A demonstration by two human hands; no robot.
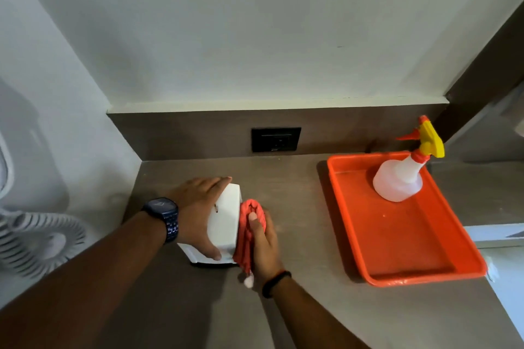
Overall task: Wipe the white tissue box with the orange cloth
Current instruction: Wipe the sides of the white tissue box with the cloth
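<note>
The white tissue box [226,218] stands on the brown counter, left of centre, tipped a little on its base. My left hand [195,212] lies over its top and left side and holds it steady; a dark watch is on that wrist. The bunched orange cloth [251,231] is pressed flat against the box's right side. My right hand [265,246] grips the cloth, fingers closed around it, with a black band on the wrist. The box's left face is hidden behind my left hand.
An orange tray [402,258] sits at the right with a white spray bottle [399,178] that has a yellow and orange trigger. A black wall socket [276,139] is behind. A white coiled hose [39,238] lies at far left. Counter edge runs along the right.
</note>
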